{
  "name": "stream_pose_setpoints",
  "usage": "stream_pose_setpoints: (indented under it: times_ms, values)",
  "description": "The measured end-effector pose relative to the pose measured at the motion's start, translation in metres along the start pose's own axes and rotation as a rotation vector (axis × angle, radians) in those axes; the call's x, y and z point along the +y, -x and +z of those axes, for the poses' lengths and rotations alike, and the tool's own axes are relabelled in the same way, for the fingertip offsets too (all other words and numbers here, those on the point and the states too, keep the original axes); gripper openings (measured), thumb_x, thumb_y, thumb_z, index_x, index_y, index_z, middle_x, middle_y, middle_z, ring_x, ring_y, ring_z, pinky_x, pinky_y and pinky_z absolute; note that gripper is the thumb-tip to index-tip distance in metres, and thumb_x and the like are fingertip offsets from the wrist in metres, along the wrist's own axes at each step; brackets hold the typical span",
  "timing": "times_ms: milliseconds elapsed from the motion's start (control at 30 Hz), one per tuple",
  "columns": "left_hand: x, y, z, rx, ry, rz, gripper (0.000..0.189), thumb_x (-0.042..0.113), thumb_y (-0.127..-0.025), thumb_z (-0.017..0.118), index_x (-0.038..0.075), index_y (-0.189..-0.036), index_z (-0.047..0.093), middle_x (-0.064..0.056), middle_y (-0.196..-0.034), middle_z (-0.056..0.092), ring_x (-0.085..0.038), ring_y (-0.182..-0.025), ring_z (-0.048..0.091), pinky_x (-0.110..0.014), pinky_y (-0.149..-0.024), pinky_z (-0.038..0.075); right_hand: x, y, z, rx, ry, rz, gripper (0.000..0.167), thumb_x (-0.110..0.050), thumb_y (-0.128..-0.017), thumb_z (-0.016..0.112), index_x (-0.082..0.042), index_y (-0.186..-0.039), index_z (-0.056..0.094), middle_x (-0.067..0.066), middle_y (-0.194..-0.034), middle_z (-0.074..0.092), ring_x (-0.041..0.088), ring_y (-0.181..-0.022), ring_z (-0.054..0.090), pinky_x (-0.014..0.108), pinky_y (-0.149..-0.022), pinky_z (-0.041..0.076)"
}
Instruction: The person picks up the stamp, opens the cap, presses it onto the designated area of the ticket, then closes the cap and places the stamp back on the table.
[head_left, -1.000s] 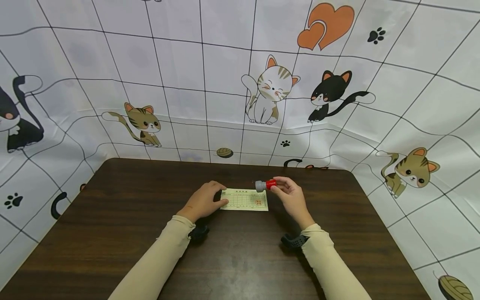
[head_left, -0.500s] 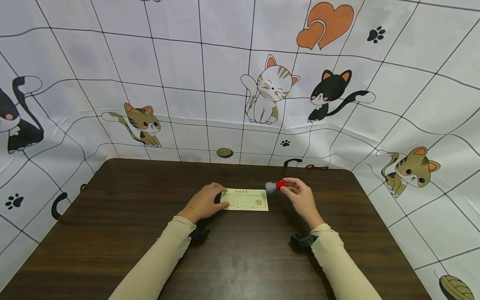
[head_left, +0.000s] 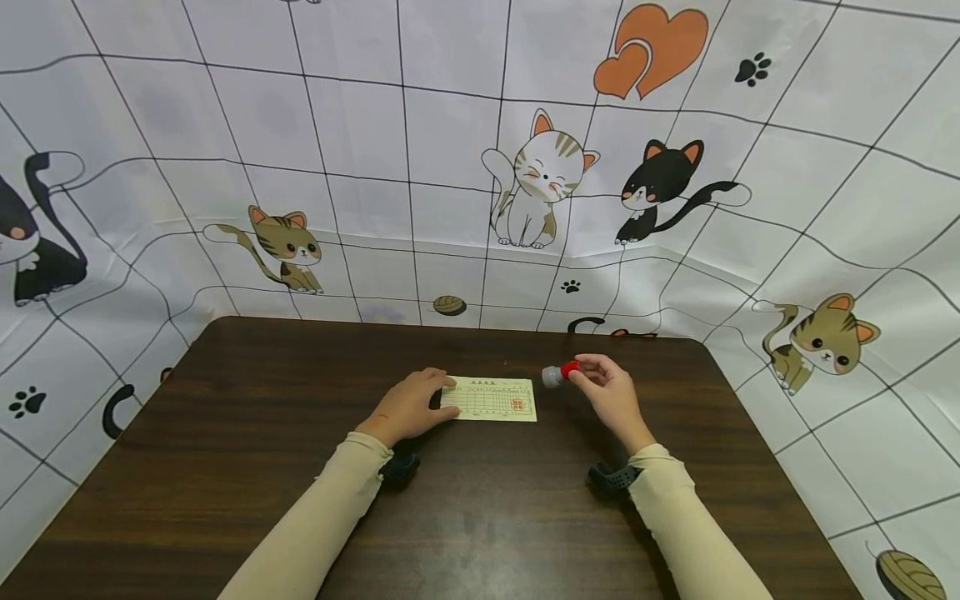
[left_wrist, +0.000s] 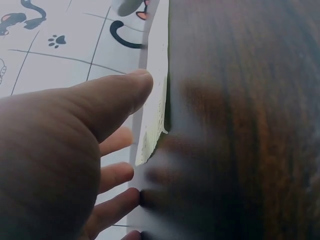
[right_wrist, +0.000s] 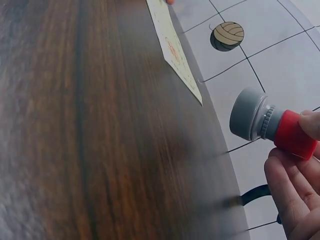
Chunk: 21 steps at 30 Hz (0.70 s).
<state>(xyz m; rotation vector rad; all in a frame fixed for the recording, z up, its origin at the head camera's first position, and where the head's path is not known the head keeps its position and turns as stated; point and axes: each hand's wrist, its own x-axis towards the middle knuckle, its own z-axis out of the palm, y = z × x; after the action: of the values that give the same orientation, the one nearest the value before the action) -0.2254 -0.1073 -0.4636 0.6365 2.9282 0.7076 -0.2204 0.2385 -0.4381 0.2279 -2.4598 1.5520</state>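
Observation:
A pale yellow printed form with a table grid and a small red seal mark lies on the table. Its left edge is at my left hand, whose thumb reaches over that edge while the other fingers spread toward the tabletop. In the left wrist view the form looks like a thin pad with a curled corner. Just right of the form, my right hand holds a stamp by its red handle. The right wrist view shows thumb and fingers pinching that red handle; the stamp's grey end points left, tilted sideways.
The dark brown wooden table has rounded far corners. Behind and beside it hangs a white sheet with grid lines, printed cats, hearts and paws. Dark bands circle both wrists over light sleeves.
My right hand has drawn the stamp to the right, from over the form's right edge to beside it. The left hand has barely shifted; the form stays in place.

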Motion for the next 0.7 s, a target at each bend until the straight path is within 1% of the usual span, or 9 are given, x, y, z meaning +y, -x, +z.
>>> stream_pose_setpoints:
  times_ms: [167, 233, 300, 500, 600, 700]
  values:
    - [0.001, 0.001, -0.001, -0.017, -0.007, -0.016, 0.063, 0.047, -0.097, 0.072, 0.015, -0.149, 0.058, -0.014, -0.159, 0.045, -0.036, -0.146, 0.044, -0.057, -0.115, 0.039, 0.026, -0.008, 0.001, 0.038, 0.02, -0.009, 0.033, -0.009, -0.096, 0.075, 0.004, -0.126, 0.067, 0.024, -0.115, 0.072, -0.002, -0.091, 0.064, 0.008, -0.082, 0.05]
    - [0.001, 0.001, -0.001, -0.017, -0.007, -0.017, 0.063, 0.046, -0.097, 0.072, 0.014, -0.149, 0.058, -0.015, -0.159, 0.045, -0.037, -0.145, 0.044, -0.058, -0.115, 0.04, 0.033, -0.012, 0.001, 0.055, 0.032, -0.022, 0.033, -0.011, -0.096, 0.076, 0.001, -0.125, 0.069, 0.021, -0.113, 0.073, -0.002, -0.09, 0.063, 0.007, -0.08, 0.05]
    - [0.001, 0.001, 0.0, -0.014, -0.009, -0.016, 0.062, 0.046, -0.097, 0.072, 0.014, -0.148, 0.058, -0.015, -0.158, 0.046, -0.037, -0.145, 0.045, -0.058, -0.114, 0.04, 0.035, -0.014, 0.001, 0.066, 0.05, -0.048, 0.032, -0.011, -0.095, 0.077, 0.001, -0.123, 0.069, 0.02, -0.111, 0.073, 0.002, -0.09, 0.065, 0.008, -0.079, 0.051]
    - [0.0, 0.002, 0.001, -0.014, -0.023, -0.017, 0.06, 0.046, -0.096, 0.073, 0.013, -0.145, 0.061, -0.015, -0.157, 0.048, -0.035, -0.144, 0.046, -0.055, -0.115, 0.04, 0.034, -0.018, 0.0, 0.088, 0.128, -0.11, 0.03, -0.007, -0.092, 0.079, 0.003, -0.118, 0.07, 0.018, -0.108, 0.074, 0.024, -0.094, 0.071, 0.009, -0.078, 0.053]
    - [0.0, 0.002, 0.001, -0.01, -0.031, -0.017, 0.058, 0.045, -0.096, 0.074, 0.013, -0.143, 0.063, -0.015, -0.156, 0.049, -0.035, -0.143, 0.047, -0.054, -0.116, 0.04, 0.033, -0.019, -0.001, 0.088, 0.162, -0.123, 0.029, -0.006, -0.091, 0.08, 0.003, -0.117, 0.071, 0.018, -0.108, 0.074, 0.03, -0.096, 0.072, 0.009, -0.078, 0.053]
    - [0.001, 0.002, 0.001, -0.004, -0.04, -0.012, 0.056, 0.043, -0.095, 0.075, 0.012, -0.141, 0.065, -0.015, -0.154, 0.051, -0.035, -0.142, 0.048, -0.054, -0.115, 0.041, 0.032, -0.02, -0.002, 0.087, 0.18, -0.124, 0.029, -0.007, -0.091, 0.08, 0.004, -0.117, 0.071, 0.017, -0.109, 0.073, 0.031, -0.096, 0.072, 0.007, -0.078, 0.051]
